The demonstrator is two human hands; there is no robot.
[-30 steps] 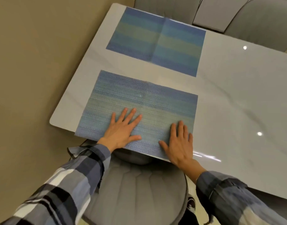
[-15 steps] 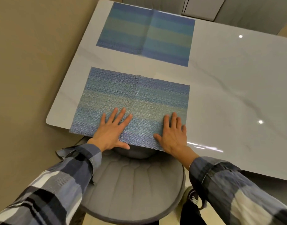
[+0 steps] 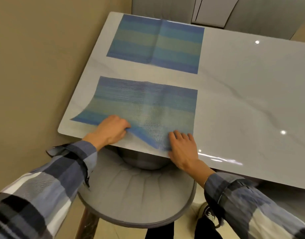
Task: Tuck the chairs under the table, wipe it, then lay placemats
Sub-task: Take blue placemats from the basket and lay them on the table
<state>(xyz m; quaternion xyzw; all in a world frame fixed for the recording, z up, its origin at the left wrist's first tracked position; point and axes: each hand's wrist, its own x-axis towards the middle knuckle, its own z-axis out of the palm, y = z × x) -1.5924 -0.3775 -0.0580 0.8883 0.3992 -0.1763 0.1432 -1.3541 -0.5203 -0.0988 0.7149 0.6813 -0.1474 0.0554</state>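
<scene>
A: Progress?
B: Late stage. Near chair (image 3: 136, 190) tucked under table (image 3: 243, 94); far placemat (image 3: 155, 44) flat, near placemat (image 3: 146, 107) at the near edge, rumpled.
A: Hands?
B: Left hand (image 3: 110, 130) curled, gripping its front edge; right hand (image 3: 182, 145) presses it, fingers fairly straight. Wiping can't be judged; only 2 mats visible.

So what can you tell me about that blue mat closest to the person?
The near placemat is a woven-looking rectangle striped in blue, teal and pale green, with a faint crease down its middle. It lies on the pale glossy table, near the front edge, apart from a similar mat further back. It is not flat: the left hand grips its near edge, which bunches and ripples, while the right hand rests on its near right corner.
</scene>
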